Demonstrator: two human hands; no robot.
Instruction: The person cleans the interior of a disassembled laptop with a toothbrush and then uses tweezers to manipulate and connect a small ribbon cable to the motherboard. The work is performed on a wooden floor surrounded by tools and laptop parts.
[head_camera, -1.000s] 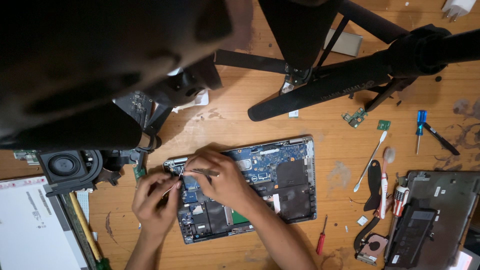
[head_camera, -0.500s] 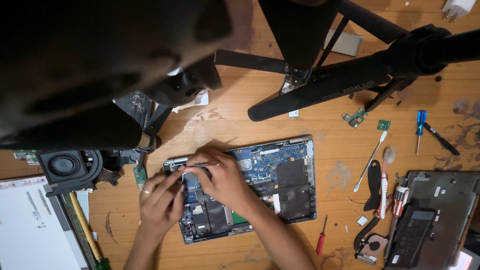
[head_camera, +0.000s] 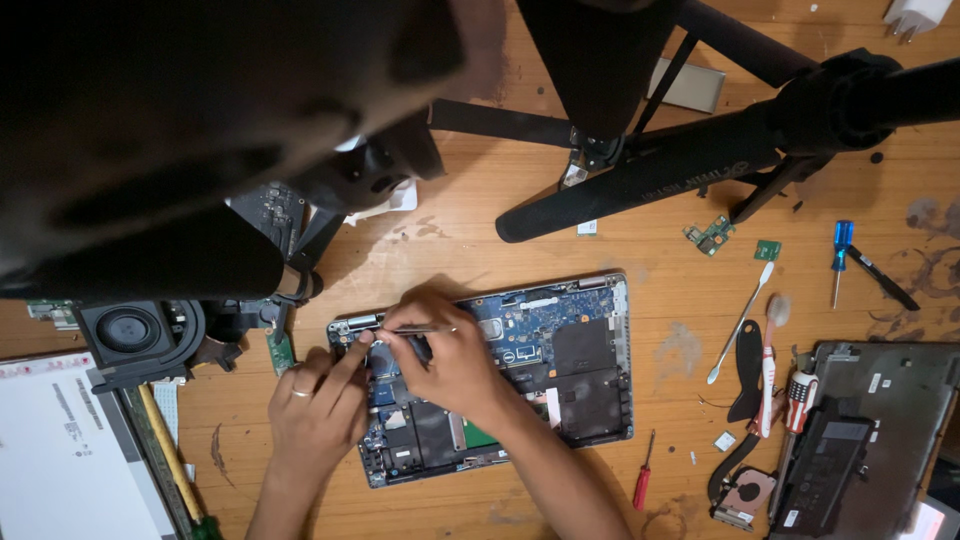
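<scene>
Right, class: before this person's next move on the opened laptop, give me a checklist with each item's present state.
1. Right hand grips the thin metal tool: ok.
2. Left hand steadies the corner: ok.
3. Opened laptop lies flat on the wooden table: ok.
4. Tool tip seated on its part: cannot tell.
5. Red screwdriver nearby: ok.
6. Table free of loose parts: not ok.
</scene>
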